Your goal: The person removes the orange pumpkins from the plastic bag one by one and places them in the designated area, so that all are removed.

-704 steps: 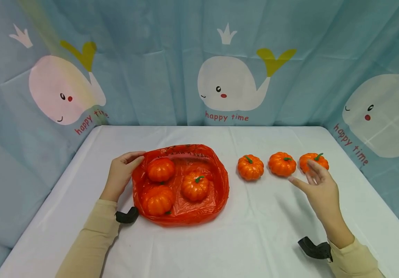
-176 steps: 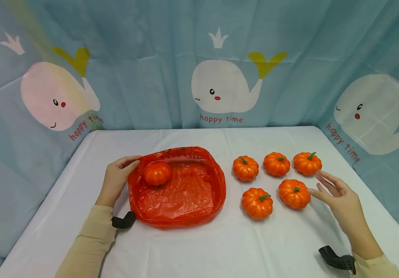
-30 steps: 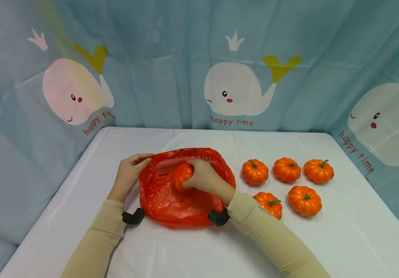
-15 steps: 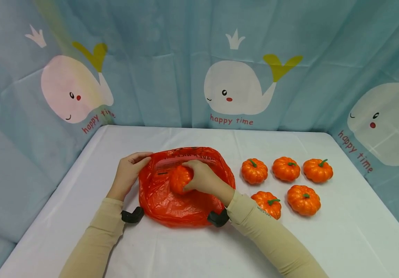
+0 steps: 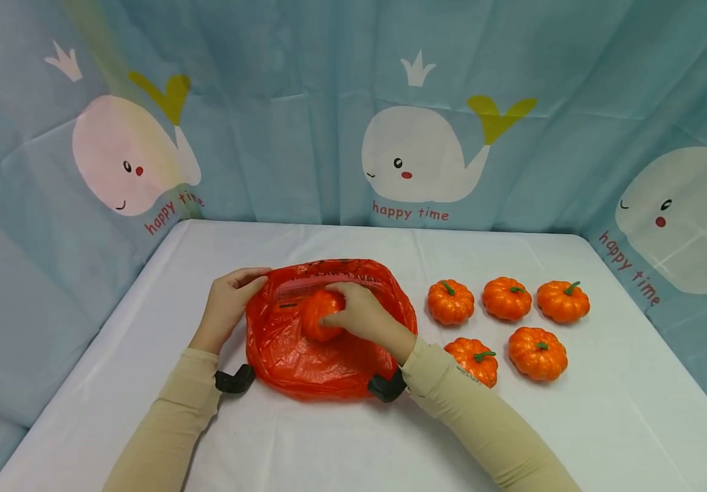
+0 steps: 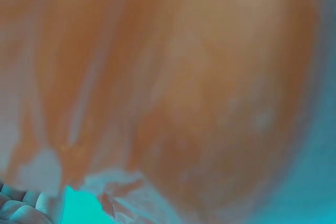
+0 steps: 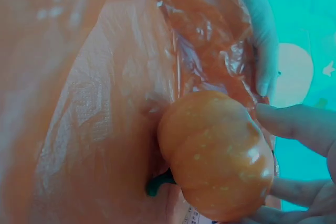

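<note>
A red plastic bag [image 5: 304, 372] lies with its mouth spread open, its rim rolled outward. My left hand [image 5: 224, 307] pinches the bag's left rim between thumb and fingers. Inside the bag, my right hand [image 5: 366, 314] grips a small orange pumpkin [image 5: 318, 318] from its right side. The right wrist view shows that pumpkin [image 7: 215, 156] close up, its green stem [image 7: 160, 182] pointing at the plastic, with my thumb and fingers at its side. Blurred bag plastic [image 6: 184, 77] fills most of the left wrist view; some fingers show at the lower left corner.
Right of the bag, three pumpkins stand in a back row: one nearest the bag [image 5: 450, 302], a middle one [image 5: 506, 299] and a right one [image 5: 563, 301]. Two more stand in front, one [image 5: 473, 359] partly behind my right sleeve, another [image 5: 538, 354] beside it. A white cloth covers the table [image 5: 323, 444].
Earlier, three pumpkins lay in the bag, then one; those on the table grew from three to several. My right hand has since reached into the bag and gripped the last one, turning it slightly.
</note>
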Action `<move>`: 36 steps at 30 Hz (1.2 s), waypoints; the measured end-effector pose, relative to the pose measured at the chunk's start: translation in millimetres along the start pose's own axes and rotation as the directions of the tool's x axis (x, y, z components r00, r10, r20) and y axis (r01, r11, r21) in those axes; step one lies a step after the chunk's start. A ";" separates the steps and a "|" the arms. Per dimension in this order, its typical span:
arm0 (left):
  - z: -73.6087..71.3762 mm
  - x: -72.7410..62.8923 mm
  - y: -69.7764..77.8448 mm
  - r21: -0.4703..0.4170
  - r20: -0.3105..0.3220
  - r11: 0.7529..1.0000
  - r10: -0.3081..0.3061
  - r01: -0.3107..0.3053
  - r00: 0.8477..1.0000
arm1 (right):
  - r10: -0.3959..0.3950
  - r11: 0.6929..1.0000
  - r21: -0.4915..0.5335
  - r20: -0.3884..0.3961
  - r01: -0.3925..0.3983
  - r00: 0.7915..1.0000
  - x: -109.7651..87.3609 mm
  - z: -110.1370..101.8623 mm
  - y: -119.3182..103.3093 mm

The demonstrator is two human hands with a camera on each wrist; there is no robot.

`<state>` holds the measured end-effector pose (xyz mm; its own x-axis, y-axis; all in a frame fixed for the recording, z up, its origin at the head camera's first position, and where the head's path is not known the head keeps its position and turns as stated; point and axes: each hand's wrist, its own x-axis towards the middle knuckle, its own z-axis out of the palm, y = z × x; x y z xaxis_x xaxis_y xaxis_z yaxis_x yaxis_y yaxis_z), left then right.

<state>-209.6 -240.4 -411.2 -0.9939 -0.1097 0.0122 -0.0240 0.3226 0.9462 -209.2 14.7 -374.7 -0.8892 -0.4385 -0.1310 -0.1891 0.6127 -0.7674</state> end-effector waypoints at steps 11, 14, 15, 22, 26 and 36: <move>-0.6 0.6 1.2 0.005 0.003 1.000 0.000 0.000 1.000 | 0.111 0.994 0.016 -0.094 -0.110 0.989 0.3 -3.7 5.8; -0.7 1.4 0.9 0.005 0.000 1.000 0.004 -0.004 1.000 | 0.140 0.990 0.017 -0.074 -0.140 0.987 0.5 -5.2 7.8; -0.6 1.5 0.7 0.004 0.001 1.000 0.005 -0.005 1.000 | 0.149 0.989 0.021 -0.066 -0.148 0.987 0.5 -5.5 8.3; 0.1 1.1 -0.4 0.002 0.002 1.000 -0.001 0.001 1.000 | 0.174 0.984 0.042 -0.041 -0.172 0.984 1.0 -4.5 12.2; 0.4 0.7 -0.5 -0.001 0.006 1.000 0.004 -0.004 1.000 | 0.162 0.985 0.067 -0.043 -0.159 0.986 1.1 -3.5 12.2; 0.1 0.4 0.2 -0.012 0.006 1.000 0.009 -0.009 1.000 | 0.040 0.999 0.020 0.004 -0.041 0.999 0.5 -3.7 5.7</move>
<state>-210.0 -240.3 -411.0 -0.9947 -0.1009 0.0189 -0.0136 0.3122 0.9499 -212.3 20.4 -376.9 -0.8943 -0.4161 -0.1646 -0.1445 0.6167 -0.7738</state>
